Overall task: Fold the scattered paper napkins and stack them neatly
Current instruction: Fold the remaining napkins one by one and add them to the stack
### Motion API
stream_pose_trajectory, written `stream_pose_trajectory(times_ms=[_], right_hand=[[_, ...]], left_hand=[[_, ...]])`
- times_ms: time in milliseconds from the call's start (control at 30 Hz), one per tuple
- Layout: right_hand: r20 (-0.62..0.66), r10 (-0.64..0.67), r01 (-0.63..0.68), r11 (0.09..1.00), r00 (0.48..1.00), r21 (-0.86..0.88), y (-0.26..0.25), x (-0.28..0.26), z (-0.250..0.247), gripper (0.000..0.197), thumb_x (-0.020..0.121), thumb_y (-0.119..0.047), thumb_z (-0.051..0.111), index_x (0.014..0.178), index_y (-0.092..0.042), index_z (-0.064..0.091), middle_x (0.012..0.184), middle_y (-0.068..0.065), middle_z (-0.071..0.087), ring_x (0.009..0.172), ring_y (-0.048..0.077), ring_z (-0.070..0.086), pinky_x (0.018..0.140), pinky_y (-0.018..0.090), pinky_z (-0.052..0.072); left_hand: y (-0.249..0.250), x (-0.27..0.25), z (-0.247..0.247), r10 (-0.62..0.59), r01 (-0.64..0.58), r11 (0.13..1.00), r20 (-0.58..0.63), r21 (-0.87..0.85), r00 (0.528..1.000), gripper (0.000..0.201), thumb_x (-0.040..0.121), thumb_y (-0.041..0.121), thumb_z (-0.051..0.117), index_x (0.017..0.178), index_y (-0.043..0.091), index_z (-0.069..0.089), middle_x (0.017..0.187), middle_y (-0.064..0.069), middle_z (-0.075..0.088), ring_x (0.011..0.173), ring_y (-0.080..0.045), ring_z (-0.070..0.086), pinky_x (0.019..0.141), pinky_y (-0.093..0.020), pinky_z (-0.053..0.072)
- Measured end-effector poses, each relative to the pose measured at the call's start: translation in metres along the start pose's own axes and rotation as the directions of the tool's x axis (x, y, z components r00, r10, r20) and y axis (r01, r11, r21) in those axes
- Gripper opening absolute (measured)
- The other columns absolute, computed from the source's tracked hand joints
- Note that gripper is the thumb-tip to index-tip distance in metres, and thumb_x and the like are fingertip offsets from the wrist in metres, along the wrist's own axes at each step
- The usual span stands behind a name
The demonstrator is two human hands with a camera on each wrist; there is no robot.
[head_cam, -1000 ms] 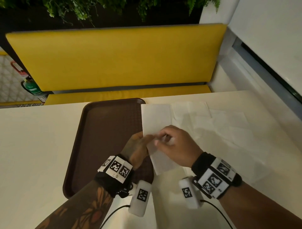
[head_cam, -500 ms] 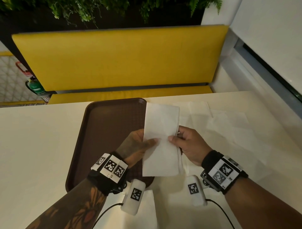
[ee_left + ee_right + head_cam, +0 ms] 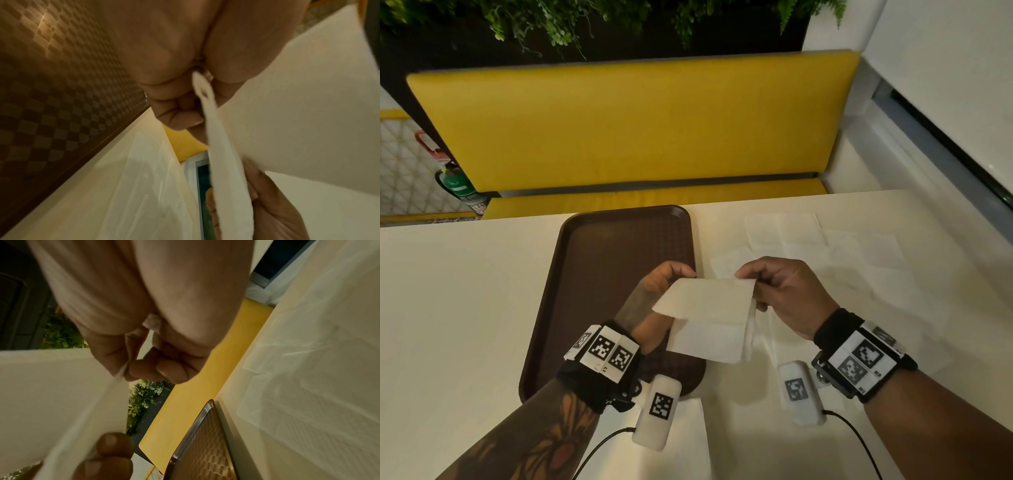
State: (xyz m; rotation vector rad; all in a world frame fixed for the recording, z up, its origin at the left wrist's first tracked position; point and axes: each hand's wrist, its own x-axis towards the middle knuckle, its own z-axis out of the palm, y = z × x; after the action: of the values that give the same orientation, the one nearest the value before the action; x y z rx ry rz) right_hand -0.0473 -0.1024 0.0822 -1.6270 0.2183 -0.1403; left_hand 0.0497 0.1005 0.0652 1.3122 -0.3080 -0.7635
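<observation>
A white paper napkin [image 3: 709,318], doubled over on itself, hangs in the air between both hands above the table's near middle. My left hand [image 3: 671,274] pinches its upper left corner, and my right hand [image 3: 750,277] pinches the upper right corner. The left wrist view shows the napkin [image 3: 287,104] squeezed between thumb and fingers. The right wrist view shows the napkin [image 3: 61,394] held the same way. Several unfolded napkins [image 3: 825,253] lie flat and overlapping on the table to the right.
A brown plastic tray [image 3: 599,291] lies on the cream table [image 3: 448,308] left of the hands, its right edge under my left hand. A yellow bench [image 3: 633,123] runs behind the table. A wall and window frame stand to the right.
The napkin stood long and upright between my hands; its top half has come down toward me, so it now hangs doubled. Both hands have risen and moved apart to its upper corners.
</observation>
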Motion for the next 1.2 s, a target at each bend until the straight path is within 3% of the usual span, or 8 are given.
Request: stream_pose_trajectory(times_ms=[133, 267, 400, 500, 600, 767, 1033, 1200], right_hand=[[-0.015, 0.028, -0.028, 1.000, 0.999, 0.012, 0.004, 0.001, -0.004, 0.035, 0.090, 0.013, 0.052, 0.083, -0.013, 0.074, 0.083, 0.027, 0.065, 0.061, 0.029, 0.050, 0.051, 0.026, 0.044], [-0.008, 0.063, -0.063, 0.997, 0.998, -0.036, 0.001, 0.001, -0.006, 0.034, 0.084, 0.002, 0.049, 0.075, -0.017, 0.075, 0.084, 0.030, 0.062, 0.066, 0.031, 0.052, 0.059, 0.030, 0.046], [0.032, 0.115, -0.115, 0.993, 0.993, -0.004, -0.004, 0.001, -0.010, 0.029, 0.083, -0.016, 0.049, 0.102, -0.020, 0.071, 0.099, 0.007, 0.067, 0.084, 0.019, 0.058, 0.064, 0.029, 0.049], [0.096, 0.177, -0.153, 0.964, 0.979, -0.215, -0.011, 0.006, -0.006, 0.021, 0.096, -0.035, 0.052, 0.112, -0.028, 0.064, 0.105, -0.006, 0.068, 0.098, 0.009, 0.061, 0.076, 0.026, 0.051], [0.228, 0.148, -0.027, 0.887, 0.962, -0.461, -0.015, 0.012, 0.010, 0.015, 0.094, -0.030, 0.059, 0.101, -0.019, 0.068, 0.092, 0.001, 0.070, 0.087, 0.014, 0.065, 0.078, 0.027, 0.053], [0.282, 0.131, 0.022, 0.876, 0.950, -0.481, -0.013, 0.016, 0.023, 0.018, 0.092, -0.030, 0.063, 0.086, -0.015, 0.069, 0.080, 0.013, 0.068, 0.071, 0.024, 0.062, 0.068, 0.034, 0.052], [0.310, 0.233, -0.045, 0.859, 0.922, -0.511, -0.009, 0.003, 0.030, 0.007, 0.092, -0.016, 0.063, 0.088, -0.013, 0.069, 0.079, 0.006, 0.073, 0.064, 0.011, 0.066, 0.059, 0.018, 0.053], [0.367, 0.310, -0.082, 0.849, 0.877, -0.522, 0.006, -0.013, 0.051, 0.008, 0.092, -0.017, 0.063, 0.094, -0.010, 0.067, 0.083, 0.010, 0.073, 0.067, 0.016, 0.066, 0.067, 0.028, 0.057]], left_hand=[[0.005, -0.001, 0.003, -0.068, 0.068, 0.997, -0.006, -0.045, 0.998, 0.006, 0.088, 0.011, 0.054, 0.086, 0.009, 0.059, 0.098, -0.014, 0.062, 0.084, -0.027, 0.062, 0.061, -0.031, 0.054], [0.011, -0.002, 0.008, -0.117, 0.120, 0.992, -0.067, 0.032, 0.991, 0.030, 0.093, 0.001, 0.038, 0.075, 0.008, 0.061, 0.092, -0.012, 0.063, 0.081, -0.026, 0.062, 0.061, -0.031, 0.052], [0.016, -0.005, 0.005, -0.089, 0.098, 0.990, -0.087, 0.103, 0.992, 0.022, 0.093, 0.019, 0.051, 0.079, 0.009, 0.065, 0.089, -0.011, 0.068, 0.083, -0.027, 0.066, 0.071, -0.035, 0.054], [0.017, -0.010, 0.003, -0.032, 0.038, 0.968, -0.027, 0.246, 0.999, 0.016, 0.082, 0.021, 0.062, 0.086, 0.006, 0.065, 0.092, -0.013, 0.069, 0.082, -0.026, 0.067, 0.073, -0.034, 0.058], [0.018, -0.013, 0.006, 0.012, -0.009, 0.944, -0.007, 0.329, 1.000, 0.021, 0.071, 0.026, 0.066, 0.083, 0.009, 0.067, 0.094, -0.018, 0.070, 0.088, -0.035, 0.067, 0.079, -0.044, 0.057], [0.020, -0.014, 0.007, 0.029, 0.001, 0.927, -0.074, 0.374, 0.997, 0.029, 0.074, 0.026, 0.070, 0.100, 0.019, 0.057, 0.101, -0.019, 0.069, 0.092, -0.035, 0.068, 0.083, -0.051, 0.056], [0.012, -0.032, -0.022, -0.083, 0.144, 0.810, -0.132, 0.569, 0.988, 0.004, 0.086, 0.017, 0.065, 0.088, 0.015, 0.063, 0.086, -0.005, 0.071, 0.079, -0.021, 0.069, 0.071, -0.036, 0.058], [-0.005, -0.057, -0.038, -0.145, 0.221, 0.739, -0.171, 0.637, 0.975, 0.015, 0.080, 0.013, 0.072, 0.088, 0.018, 0.060, 0.068, 0.002, 0.061, 0.058, -0.012, 0.060, 0.055, -0.026, 0.050]])
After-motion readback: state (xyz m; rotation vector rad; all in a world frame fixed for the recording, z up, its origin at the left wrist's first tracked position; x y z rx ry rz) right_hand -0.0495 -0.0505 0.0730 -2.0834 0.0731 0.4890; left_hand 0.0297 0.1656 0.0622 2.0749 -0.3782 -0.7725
